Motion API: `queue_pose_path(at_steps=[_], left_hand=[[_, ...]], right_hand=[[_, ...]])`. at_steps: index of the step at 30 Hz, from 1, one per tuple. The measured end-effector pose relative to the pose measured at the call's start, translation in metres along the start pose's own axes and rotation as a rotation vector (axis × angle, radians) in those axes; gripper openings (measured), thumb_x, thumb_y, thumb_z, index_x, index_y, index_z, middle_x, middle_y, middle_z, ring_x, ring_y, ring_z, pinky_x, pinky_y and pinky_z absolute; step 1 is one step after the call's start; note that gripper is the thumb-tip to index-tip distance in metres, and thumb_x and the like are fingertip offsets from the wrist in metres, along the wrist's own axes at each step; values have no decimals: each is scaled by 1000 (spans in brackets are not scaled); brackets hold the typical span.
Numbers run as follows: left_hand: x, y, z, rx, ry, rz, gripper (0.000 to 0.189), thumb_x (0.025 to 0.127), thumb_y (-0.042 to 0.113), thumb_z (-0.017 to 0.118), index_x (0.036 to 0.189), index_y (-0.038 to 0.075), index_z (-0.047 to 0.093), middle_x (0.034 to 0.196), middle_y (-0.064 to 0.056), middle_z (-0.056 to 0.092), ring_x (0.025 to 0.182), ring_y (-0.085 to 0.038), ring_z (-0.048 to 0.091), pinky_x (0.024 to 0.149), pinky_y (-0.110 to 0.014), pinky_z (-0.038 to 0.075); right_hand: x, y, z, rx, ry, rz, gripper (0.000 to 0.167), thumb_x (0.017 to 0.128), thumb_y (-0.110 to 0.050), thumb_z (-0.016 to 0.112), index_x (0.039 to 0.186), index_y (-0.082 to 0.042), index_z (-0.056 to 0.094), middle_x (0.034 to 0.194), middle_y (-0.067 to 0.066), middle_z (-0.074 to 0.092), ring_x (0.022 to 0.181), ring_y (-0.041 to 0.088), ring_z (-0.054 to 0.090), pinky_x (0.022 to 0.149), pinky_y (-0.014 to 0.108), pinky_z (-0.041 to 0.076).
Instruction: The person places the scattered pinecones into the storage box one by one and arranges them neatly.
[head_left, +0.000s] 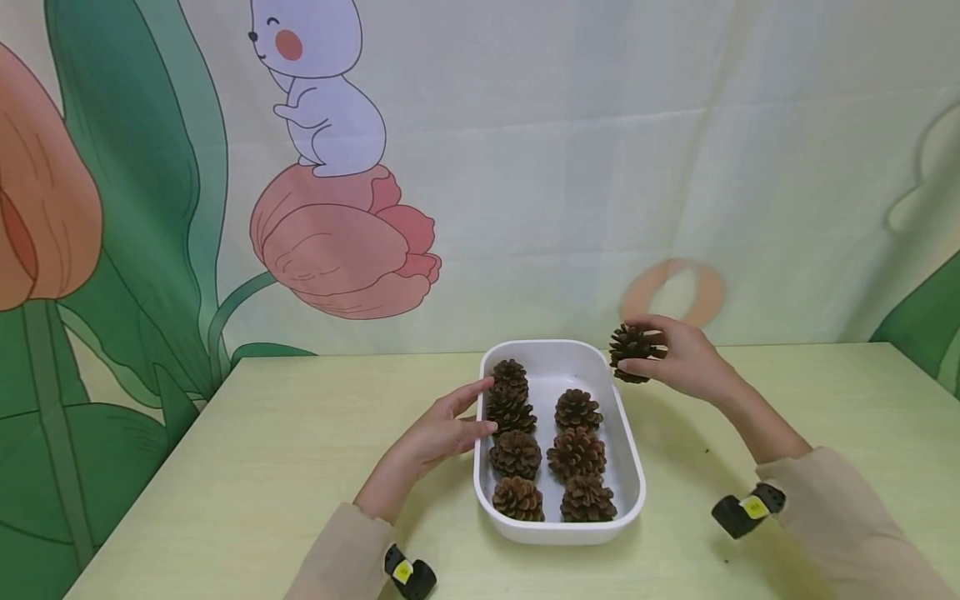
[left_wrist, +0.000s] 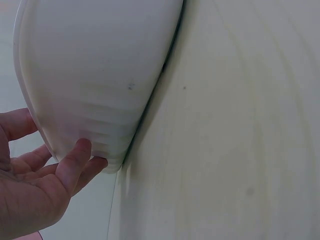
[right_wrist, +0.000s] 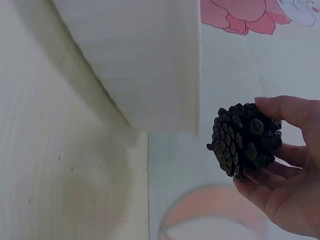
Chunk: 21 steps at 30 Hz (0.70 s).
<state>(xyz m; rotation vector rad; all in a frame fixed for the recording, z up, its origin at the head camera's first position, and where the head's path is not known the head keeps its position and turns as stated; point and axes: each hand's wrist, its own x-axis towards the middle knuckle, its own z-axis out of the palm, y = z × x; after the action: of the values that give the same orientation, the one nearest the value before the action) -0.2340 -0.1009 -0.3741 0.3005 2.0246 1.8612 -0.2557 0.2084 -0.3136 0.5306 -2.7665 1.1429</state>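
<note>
In the head view a white plastic tub (head_left: 633, 492) stands on the table with several brown pine cones in it. They lie in two rows: a left row (head_left: 516, 454) and a right row of three (head_left: 577, 452). My left hand (head_left: 446, 427) grips the tub's left wall. In the left wrist view some fingers (left_wrist: 75, 157) lie against the outer wall, while another reaches over the rim. Beyond the tub's far right corner, my right hand (head_left: 686, 358) holds a pine cone (head_left: 630, 354) in the air between thumb and fingers. The right wrist view shows that cone (right_wrist: 245, 140) beside the tub's outer wall (right_wrist: 145, 65).
The table (head_left: 300, 467) is pale yellow-green and ends at a printed cloth backdrop (head_left: 540, 192) with flowers and a white animal. Small dark crumbs (head_left: 707, 451) lie to the tub's right. Both wrists carry a black camera (head_left: 738, 512).
</note>
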Motion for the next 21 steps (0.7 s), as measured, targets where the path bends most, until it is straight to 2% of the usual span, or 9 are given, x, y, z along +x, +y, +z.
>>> queue_pose_path(at_steps=[9, 13, 21], left_hand=[[-1, 0, 0, 1, -2, -4, 60, 87, -3, 55, 141, 9, 33, 149, -23, 12, 125, -42, 35, 97, -43, 42], [-1, 1, 0, 2, 0, -4, 60, 87, -3, 55, 141, 8, 33, 149, -23, 13, 126, -42, 34, 97, -43, 42], [-2, 2, 0, 13, 4, -7, 60, 87, -2, 56, 141, 9, 33, 149, -22, 13, 126, -43, 33, 97, -45, 41]], right_hand=[[10, -14, 15, 2, 9, -31, 57, 81, -16, 69, 129, 2, 45, 127, 23, 48, 115, 42, 47, 87, 49, 48], [14, -16, 22, -10, 12, -39, 56, 81, -17, 68, 130, 0, 46, 125, 22, 50, 111, 40, 50, 88, 50, 47], [22, -15, 35, 25, 15, -86, 54, 81, -13, 68, 127, 5, 47, 118, 23, 55, 105, 36, 53, 95, 49, 43]])
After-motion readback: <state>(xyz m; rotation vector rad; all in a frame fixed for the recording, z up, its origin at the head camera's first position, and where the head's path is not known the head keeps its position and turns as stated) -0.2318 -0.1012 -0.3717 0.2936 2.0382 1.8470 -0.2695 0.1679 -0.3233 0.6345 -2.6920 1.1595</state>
